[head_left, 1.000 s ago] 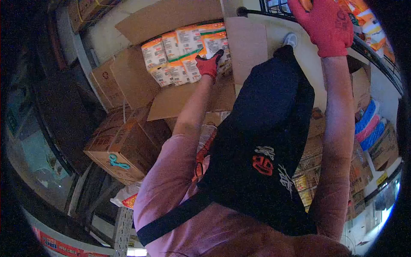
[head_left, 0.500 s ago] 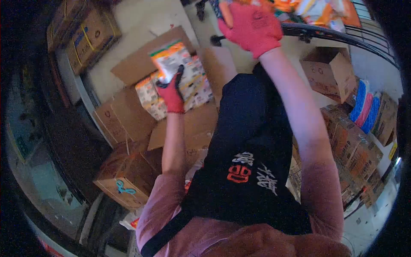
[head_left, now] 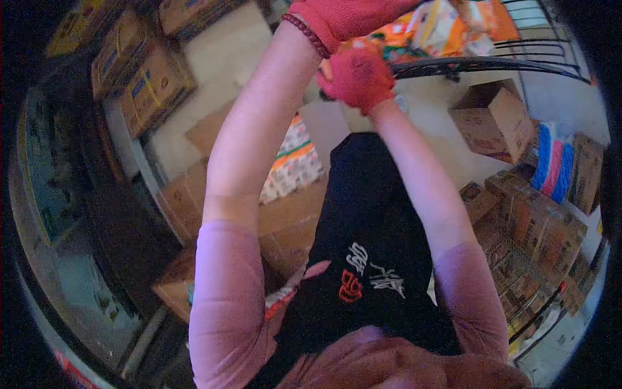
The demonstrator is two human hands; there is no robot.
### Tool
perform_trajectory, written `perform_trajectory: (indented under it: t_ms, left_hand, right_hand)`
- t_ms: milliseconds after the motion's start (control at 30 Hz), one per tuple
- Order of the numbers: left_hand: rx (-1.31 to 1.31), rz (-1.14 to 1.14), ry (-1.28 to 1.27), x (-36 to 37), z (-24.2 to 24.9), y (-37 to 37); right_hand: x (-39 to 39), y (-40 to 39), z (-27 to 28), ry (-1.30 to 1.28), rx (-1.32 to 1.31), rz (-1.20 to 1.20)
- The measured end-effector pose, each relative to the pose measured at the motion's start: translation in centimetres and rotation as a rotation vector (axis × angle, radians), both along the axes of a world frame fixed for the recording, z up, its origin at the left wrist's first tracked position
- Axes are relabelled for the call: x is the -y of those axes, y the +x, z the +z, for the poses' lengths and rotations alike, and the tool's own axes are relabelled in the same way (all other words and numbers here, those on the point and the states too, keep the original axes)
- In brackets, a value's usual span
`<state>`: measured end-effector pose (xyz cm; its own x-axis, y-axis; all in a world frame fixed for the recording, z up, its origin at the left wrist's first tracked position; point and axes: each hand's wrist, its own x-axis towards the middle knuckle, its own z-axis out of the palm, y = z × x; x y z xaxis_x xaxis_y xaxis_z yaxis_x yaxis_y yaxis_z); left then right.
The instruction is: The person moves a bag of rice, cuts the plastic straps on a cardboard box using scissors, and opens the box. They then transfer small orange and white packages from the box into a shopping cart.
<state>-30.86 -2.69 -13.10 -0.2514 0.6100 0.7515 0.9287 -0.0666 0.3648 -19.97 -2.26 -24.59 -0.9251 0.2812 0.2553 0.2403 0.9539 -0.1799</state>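
Observation:
My left hand (head_left: 346, 19), in a red knit glove with a bead bracelet at the wrist, reaches across the top edge of the view beside a pile of orange-and-white packets (head_left: 440, 29). Its fingers run out of sight, so its grip does not show. Just below it, my right hand (head_left: 359, 78), also in a red glove, is closed near the dark rim of a wire rack (head_left: 479, 63). What it holds, if anything, is hidden. Under my left forearm, white-and-orange printed packs (head_left: 295, 162) fill an open carton (head_left: 295, 207), partly covered by the arm.
An open cardboard box (head_left: 486, 123) stands on the floor at the right. Near it are blue and pink bundles (head_left: 554, 162) and stacked cartons (head_left: 534, 207). More strapped cartons (head_left: 152, 91) sit at the upper left. My black apron (head_left: 369, 214) fills the middle.
My left hand has moved from a pack over the open carton up and right to the rack. My right hand has shifted slightly down and left. The view has shifted a little.

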Motion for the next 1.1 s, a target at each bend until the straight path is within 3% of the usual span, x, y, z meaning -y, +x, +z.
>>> perform_trajectory:
  t_ms: [67,133,167,233,300,367,400,433,467,600,700,933,1000,1100]
  left_hand:
    - [0.115,-0.009,-0.009,4.0,-1.7,-1.1]
    - [0.353,0.127,0.132,9.8,-6.5,-4.1]
    - [0.542,0.293,0.259,13.0,-12.6,-5.6]
    - [0.828,0.613,-0.019,20.6,-22.3,-6.2]
    - [0.615,0.720,-0.648,28.5,-31.0,-3.9]
    - [0.685,0.707,-1.245,33.3,-35.6,-0.3]
    - [0.691,0.695,-1.304,35.2,-37.3,1.2]
    - [0.704,0.682,-1.369,36.4,-38.0,2.7]
    - [0.715,0.666,-1.432,37.2,-38.9,3.6]
    - [0.546,0.743,-1.494,36.9,-41.0,6.5]
    - [0.637,0.611,-1.667,36.1,-39.8,4.8]
    - [0.711,0.519,-1.735,36.5,-40.2,3.2]
    - [0.921,0.578,-1.419,40.3,-46.4,4.9]
    - [1.164,0.616,-1.078,41.9,-47.0,6.5]
  right_hand:
    - [0.3,0.0,-0.5,0.025,0.025,0.017]
    - [0.5,0.1,-0.4,0.015,0.048,-0.025]
    - [0.6,0.2,-0.2,0.022,0.042,-0.046]
    - [0.3,0.3,-0.6,0.015,0.025,-0.067]
    - [0.1,-0.2,-1.1,-0.014,0.010,-0.051]
    - [1.6,-1.1,2.8,-0.102,0.073,-0.010]
    - [1.8,-0.7,3.0,-0.104,0.058,-0.015]
    - [1.8,-0.5,2.6,-0.110,0.051,-0.017]
    - [2.1,-0.4,1.4,0.075,-0.095,-0.102]
    - [2.6,-0.8,2.1,0.010,-0.068,-0.120]
    - [2.6,-0.8,2.2,-0.019,-0.058,-0.121]
    - [3.2,-0.8,2.8,-0.029,-0.034,-0.153]
    - [3.2,-1.1,2.7,-0.055,-0.033,-0.155]
    - [2.6,-1.2,2.2,-0.076,-0.047,-0.125]
